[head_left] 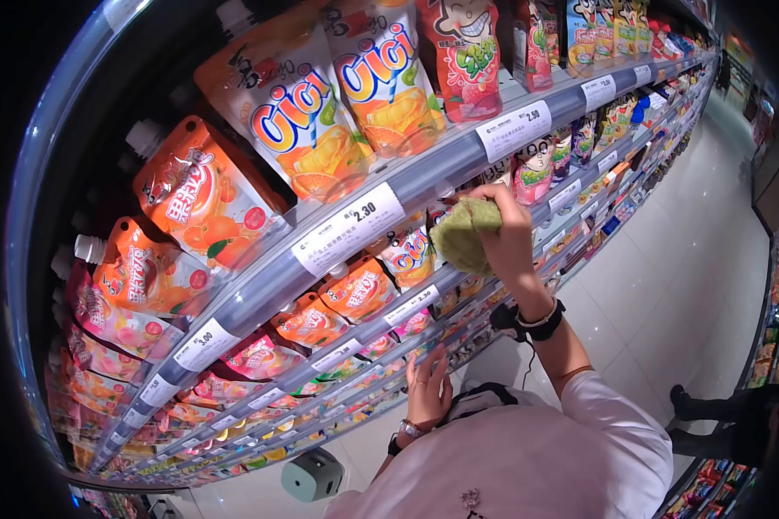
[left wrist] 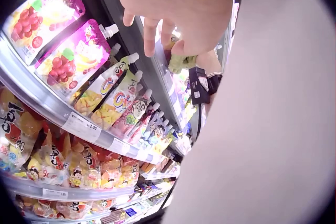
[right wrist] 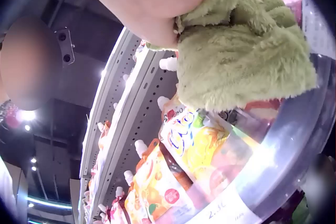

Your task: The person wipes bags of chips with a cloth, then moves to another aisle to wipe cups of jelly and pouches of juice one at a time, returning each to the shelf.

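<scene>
My right hand [head_left: 512, 246] grips a fluffy green cloth [head_left: 460, 235] close to the price-label strip of a shelf. In the right wrist view, the bunched cloth [right wrist: 241, 66] overlaps the shelf's clear front edge and the drink pouches behind it. Part of the hand [right wrist: 152, 3] shows at the top, its fingertips hidden by the cloth. My left hand [head_left: 428, 391] hangs lower, beside the lower shelves, with nothing in it. In the left wrist view the fingers of that hand [left wrist: 178, 14] point downward, loosely extended.
Orange Cici pouches [head_left: 294, 121] and other spouted jelly pouches [head_left: 208, 195] line the curved shelves. A price label [head_left: 348, 227] sits on the upper strip. A pale green stool [head_left: 312, 476] stands on the tiled floor [head_left: 640, 259]. Another person's dark-clothed legs [head_left: 718, 419] are at the right.
</scene>
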`<action>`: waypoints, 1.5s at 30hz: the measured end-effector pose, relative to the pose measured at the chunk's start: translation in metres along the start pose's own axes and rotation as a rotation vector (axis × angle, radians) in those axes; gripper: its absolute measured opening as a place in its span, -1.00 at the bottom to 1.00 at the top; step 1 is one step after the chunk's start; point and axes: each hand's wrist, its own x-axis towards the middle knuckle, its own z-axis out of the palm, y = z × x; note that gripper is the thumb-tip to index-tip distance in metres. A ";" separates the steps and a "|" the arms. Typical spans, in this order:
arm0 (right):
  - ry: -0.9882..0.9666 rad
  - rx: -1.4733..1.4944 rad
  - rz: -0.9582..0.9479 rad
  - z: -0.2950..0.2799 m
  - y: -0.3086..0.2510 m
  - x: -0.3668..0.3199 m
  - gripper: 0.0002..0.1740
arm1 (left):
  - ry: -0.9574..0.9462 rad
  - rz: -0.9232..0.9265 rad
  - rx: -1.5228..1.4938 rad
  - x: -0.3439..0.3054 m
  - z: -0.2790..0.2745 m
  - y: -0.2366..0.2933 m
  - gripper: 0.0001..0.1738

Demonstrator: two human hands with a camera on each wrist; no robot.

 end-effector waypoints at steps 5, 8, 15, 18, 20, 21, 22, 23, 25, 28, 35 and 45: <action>0.282 0.261 -0.161 0.005 0.013 -0.020 -0.74 | 0.003 0.010 -0.015 -0.006 0.016 -0.003 -0.47; 0.513 0.339 -0.338 0.000 0.002 -0.037 -0.70 | 0.000 0.021 -0.036 -0.008 0.018 -0.001 -0.38; -0.017 0.259 0.015 -0.074 -0.045 -0.079 -0.76 | 0.004 -0.105 -0.656 0.032 0.001 0.018 0.11; -0.196 0.313 0.367 -0.062 -0.039 -0.102 -0.84 | -0.116 0.001 -0.955 0.042 0.023 -0.001 0.24; -0.215 0.292 0.407 -0.052 -0.029 -0.108 -0.84 | -0.275 -0.209 -1.174 0.034 0.033 0.003 0.13; -0.172 0.253 0.463 -0.047 -0.023 -0.109 -0.86 | -0.277 -0.209 -1.177 0.038 0.033 0.007 0.13; -0.133 0.214 0.524 -0.045 -0.018 -0.111 -0.88 | -0.324 -0.345 -1.029 0.042 0.034 0.010 0.05; -0.135 0.212 0.531 -0.050 -0.012 -0.111 -0.88 | -0.369 -0.477 -0.875 0.046 0.035 0.013 -0.02; 0.006 0.085 0.460 -0.065 0.002 -0.105 -0.81 | -0.262 -0.396 -0.837 0.058 0.032 0.028 -0.27; 0.486 0.371 0.415 -0.085 -0.010 -0.104 -0.69 | -0.207 -0.604 -1.457 0.073 0.023 0.038 -0.50; -0.605 -0.110 -0.316 -0.054 -0.032 -0.150 -0.61 | -0.343 -0.209 -0.878 0.058 0.041 -0.001 -0.40; -0.572 -0.489 -0.196 -0.033 -0.032 -0.120 -0.45 | -0.341 -0.316 -0.889 0.058 0.022 0.009 -0.32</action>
